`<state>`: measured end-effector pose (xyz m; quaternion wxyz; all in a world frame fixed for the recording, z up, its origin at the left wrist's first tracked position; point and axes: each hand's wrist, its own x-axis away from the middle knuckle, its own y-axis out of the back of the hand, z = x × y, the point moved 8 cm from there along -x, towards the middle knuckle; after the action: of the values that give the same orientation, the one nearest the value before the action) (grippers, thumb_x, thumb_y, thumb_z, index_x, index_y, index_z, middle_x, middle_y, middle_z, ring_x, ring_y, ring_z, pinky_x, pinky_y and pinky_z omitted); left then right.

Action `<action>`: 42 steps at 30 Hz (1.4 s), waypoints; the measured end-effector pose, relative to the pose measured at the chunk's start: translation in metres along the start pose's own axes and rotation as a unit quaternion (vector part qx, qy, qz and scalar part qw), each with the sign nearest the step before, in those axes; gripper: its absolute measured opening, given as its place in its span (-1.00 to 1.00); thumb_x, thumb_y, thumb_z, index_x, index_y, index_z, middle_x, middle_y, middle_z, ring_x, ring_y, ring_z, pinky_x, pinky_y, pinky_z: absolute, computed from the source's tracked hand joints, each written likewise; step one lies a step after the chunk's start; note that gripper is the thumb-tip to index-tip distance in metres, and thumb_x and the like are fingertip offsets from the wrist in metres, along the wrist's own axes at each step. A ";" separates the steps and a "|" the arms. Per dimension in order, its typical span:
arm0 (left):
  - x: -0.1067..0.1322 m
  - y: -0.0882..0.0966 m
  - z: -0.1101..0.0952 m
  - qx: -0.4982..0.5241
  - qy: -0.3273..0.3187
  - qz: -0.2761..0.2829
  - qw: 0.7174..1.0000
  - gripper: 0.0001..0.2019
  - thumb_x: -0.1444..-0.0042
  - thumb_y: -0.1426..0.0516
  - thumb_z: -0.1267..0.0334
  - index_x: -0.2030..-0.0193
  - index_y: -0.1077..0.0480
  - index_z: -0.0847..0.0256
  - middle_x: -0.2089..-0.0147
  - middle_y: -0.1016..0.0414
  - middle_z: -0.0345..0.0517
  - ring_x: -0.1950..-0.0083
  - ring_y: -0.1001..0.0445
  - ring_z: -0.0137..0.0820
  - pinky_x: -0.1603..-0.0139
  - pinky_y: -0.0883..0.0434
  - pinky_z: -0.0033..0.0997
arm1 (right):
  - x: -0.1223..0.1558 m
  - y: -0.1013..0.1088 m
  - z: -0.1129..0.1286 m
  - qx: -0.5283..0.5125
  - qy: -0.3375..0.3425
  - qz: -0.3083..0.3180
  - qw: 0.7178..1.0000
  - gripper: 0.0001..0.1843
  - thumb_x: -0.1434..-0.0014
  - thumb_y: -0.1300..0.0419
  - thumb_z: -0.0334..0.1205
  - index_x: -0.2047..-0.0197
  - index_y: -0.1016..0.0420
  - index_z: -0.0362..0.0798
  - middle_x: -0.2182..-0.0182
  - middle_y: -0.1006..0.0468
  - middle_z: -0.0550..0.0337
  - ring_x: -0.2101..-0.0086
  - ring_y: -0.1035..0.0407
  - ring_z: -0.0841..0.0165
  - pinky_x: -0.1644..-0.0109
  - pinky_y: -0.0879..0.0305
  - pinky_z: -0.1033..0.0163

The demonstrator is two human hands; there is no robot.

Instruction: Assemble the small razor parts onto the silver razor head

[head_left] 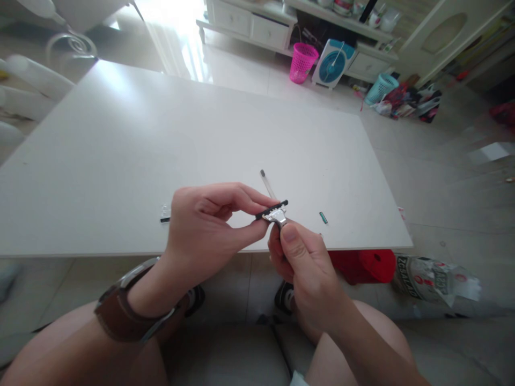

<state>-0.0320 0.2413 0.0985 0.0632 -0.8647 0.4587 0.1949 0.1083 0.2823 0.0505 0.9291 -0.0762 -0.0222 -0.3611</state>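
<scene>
Both hands meet over the near edge of a white table (169, 139). My right hand (303, 257) grips a small silver metal piece (276, 215) between thumb and fingers. A thin black strip (273, 208) sits across the top of that piece, and my left hand (209, 225) pinches its left end with thumb and forefinger. A brown band with a watch (129, 305) is on my left wrist. On the table lie a thin clear tube with a dark tip (266, 182), a small green piece (323, 217) and a small black and clear part (165, 214).
Under the table's right corner are a red object (362, 265) and a printed plastic bag (434, 279). Farther off stand a pink basket (302, 61), a blue and white fan (333, 63), a teal basket (381, 87) and white drawers (249, 24). My knees are below.
</scene>
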 end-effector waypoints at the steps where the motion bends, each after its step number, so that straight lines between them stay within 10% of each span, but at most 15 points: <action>1: 0.000 0.000 0.000 0.000 -0.001 0.001 1.000 -0.73 0.07 -0.31 0.64 0.48 -0.54 0.13 0.31 -0.74 -0.32 0.27 -0.73 -0.37 0.24 -0.69 -0.53 | 0.000 0.001 -0.001 0.006 0.001 -0.001 1.000 -0.57 -0.51 -0.06 -0.01 0.40 -0.26 -0.01 0.54 -0.12 0.38 0.54 0.09 0.46 0.43 0.02 0.25; 26: 0.004 0.002 -0.010 -0.092 -0.072 0.032 0.993 -0.75 -0.01 -0.36 0.52 0.45 -0.47 0.09 0.28 -0.72 -0.32 0.29 -0.69 -0.43 0.22 -0.66 -0.45 | -0.005 0.001 -0.003 0.020 -0.004 0.042 0.999 -0.52 -0.51 -0.02 0.10 0.39 -0.26 -0.01 0.54 -0.12 0.38 0.54 0.10 0.48 0.46 0.07 0.26; 42: 0.015 0.002 -0.009 -0.025 -0.039 -0.054 0.997 -0.74 0.02 -0.33 0.58 0.48 -0.45 0.12 0.31 -0.71 -0.27 0.26 -0.71 -0.36 0.22 -0.71 -0.39 | -0.002 -0.006 -0.001 -0.028 -0.004 0.047 0.998 -0.52 -0.49 -0.04 0.12 0.39 -0.23 0.00 0.53 -0.12 0.35 0.53 0.10 0.46 0.47 0.13 0.26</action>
<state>-0.0237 0.2266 0.1008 0.0696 -0.8812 0.4034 0.2364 0.1021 0.2791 0.0502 0.9427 -0.1041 -0.0119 -0.3169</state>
